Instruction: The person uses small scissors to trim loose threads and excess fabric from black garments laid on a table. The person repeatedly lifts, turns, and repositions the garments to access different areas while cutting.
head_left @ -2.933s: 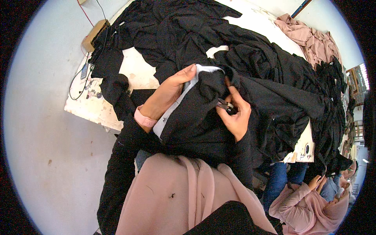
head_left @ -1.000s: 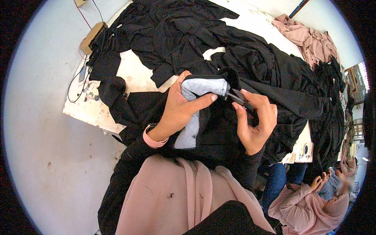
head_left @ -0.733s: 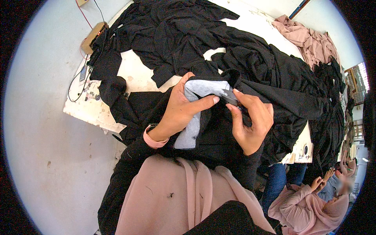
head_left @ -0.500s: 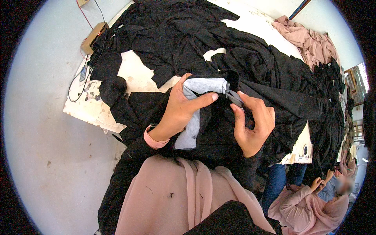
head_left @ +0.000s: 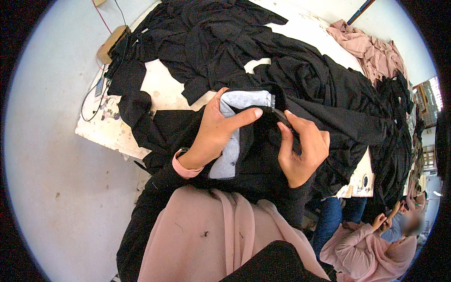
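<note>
My left hand (head_left: pixel 213 129) is closed on a black garment (head_left: pixel 256 136), with its thumb lying along a pale grey backing strip (head_left: pixel 230 160). That strip bends round and ends in a frayed edge with dark threads by the garment's fold. Pinched between thumb and forefinger of my right hand (head_left: pixel 306 149) is a pair of small dark thread snips (head_left: pixel 281 116). Their tips point toward the strip's frayed end, close against the black cloth. Whether the blades touch a thread is too small to tell.
Black garments (head_left: pixel 206 42) are heaped across a white table (head_left: pixel 162 87). Pink cloth (head_left: pixel 371 49) lies at the far right. A power box (head_left: pixel 114 44) with cables hangs by the left wall. Co-workers, one in a pink headscarf (head_left: pixel 371 249), sit at the lower right.
The snips have turned slightly, so their blades look narrower and darker against the cloth. My left hand and the garment have hardly moved.
</note>
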Available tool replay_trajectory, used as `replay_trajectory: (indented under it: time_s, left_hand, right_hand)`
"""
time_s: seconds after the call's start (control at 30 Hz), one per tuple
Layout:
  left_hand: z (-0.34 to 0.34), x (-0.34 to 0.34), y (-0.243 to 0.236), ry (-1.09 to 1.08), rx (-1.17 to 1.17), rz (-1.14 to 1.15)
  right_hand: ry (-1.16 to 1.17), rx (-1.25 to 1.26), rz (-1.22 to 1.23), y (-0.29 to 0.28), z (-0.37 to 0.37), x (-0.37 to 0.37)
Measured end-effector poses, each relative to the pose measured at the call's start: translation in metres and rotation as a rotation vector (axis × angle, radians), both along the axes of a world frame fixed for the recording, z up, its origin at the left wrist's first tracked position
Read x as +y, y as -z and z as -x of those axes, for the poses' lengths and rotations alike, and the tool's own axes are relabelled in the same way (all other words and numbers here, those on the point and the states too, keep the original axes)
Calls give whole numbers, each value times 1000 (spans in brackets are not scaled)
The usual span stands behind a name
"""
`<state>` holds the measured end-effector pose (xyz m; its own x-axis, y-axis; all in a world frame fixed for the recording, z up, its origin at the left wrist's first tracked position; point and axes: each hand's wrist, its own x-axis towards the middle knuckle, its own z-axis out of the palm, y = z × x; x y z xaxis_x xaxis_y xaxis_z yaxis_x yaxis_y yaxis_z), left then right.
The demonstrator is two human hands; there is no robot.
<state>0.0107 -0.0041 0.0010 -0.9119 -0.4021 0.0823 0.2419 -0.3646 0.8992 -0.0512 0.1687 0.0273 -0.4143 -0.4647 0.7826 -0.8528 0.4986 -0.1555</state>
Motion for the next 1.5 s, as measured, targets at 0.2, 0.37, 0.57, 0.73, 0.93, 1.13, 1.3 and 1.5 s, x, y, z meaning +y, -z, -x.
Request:
replay_trajectory:
  time_s: [0.2, 0.37, 0.57, 0.73, 0.93, 1.13, 1.3, 1.5]
  left_hand:
    - [4, 0, 2, 25, -8, -103]
    - [3, -2, 3, 91, -62, -148]
    - [2, -6, 7, 230, -134, -385]
    - [0, -3, 6, 255, -125, -381]
    - [-4, 1, 0, 245, -105, -280]
    - [-1, -10, 4, 165, -137, -398]
    - [-5, 9, 9, -172, -35, -174]
    - [-6, -11, 19, 330, 391, -425]
  right_hand:
    - [-26, 4, 13, 4, 0, -4]
    - [0, 37, -7, 8, 2, -5]
    - [-3, 61, 127, 15, 5, -10]
    - [-99, 23, 43, 12, 7, -11]
    - [-351, -79, 172, 14, 12, -14]
    - [-493, -322, 417, 15, 3, -11]
    - [-122, -177, 37, 5, 7, -15]
    - [-425, -308, 482, 8, -4, -20]
